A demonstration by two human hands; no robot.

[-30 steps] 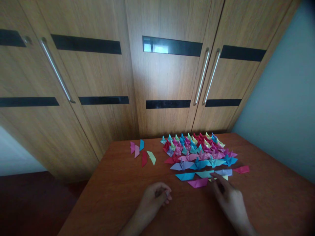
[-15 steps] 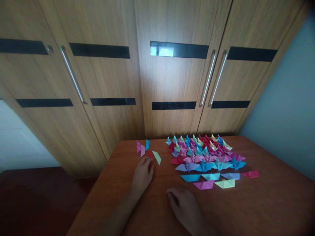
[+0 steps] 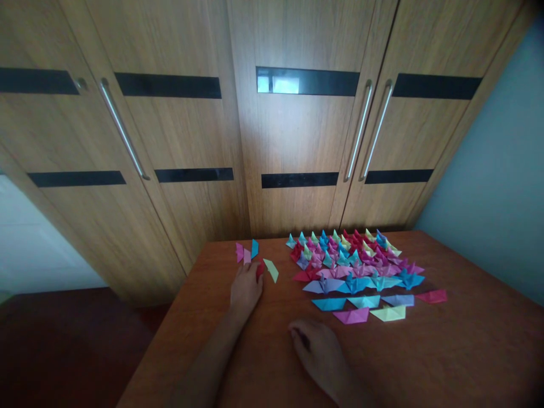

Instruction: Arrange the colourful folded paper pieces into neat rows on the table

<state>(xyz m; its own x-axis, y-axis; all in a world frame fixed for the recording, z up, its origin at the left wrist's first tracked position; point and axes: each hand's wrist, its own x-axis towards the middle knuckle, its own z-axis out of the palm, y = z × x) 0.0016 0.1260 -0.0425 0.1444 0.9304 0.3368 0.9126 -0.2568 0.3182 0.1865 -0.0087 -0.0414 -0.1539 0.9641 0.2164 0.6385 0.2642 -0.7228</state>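
My left hand [image 3: 246,289] reaches over the left side of the table, palm down, with its fingers stretched forward. Its fingertips lie at the near end of a pink folded paper piece [image 3: 247,256] and beside a red folded paper piece [image 3: 260,267], partly covered. Close by are a magenta piece [image 3: 239,252], a blue piece [image 3: 254,248] and a pale yellow-green piece [image 3: 271,271]. My right hand [image 3: 318,354] rests on the table nearer to me, its fingers curled in, and nothing shows in them.
Rows of colourful origami cranes [image 3: 351,263] stand at the back right of the wooden table [image 3: 280,306]. In front of them lie several flat folded pieces [image 3: 351,315]. Behind the table rises a wooden wardrobe [image 3: 297,209] with metal handles.
My left hand has slid slightly forward and left, and its fingers now cover the near part of the pink piece. The right hand stays in place.
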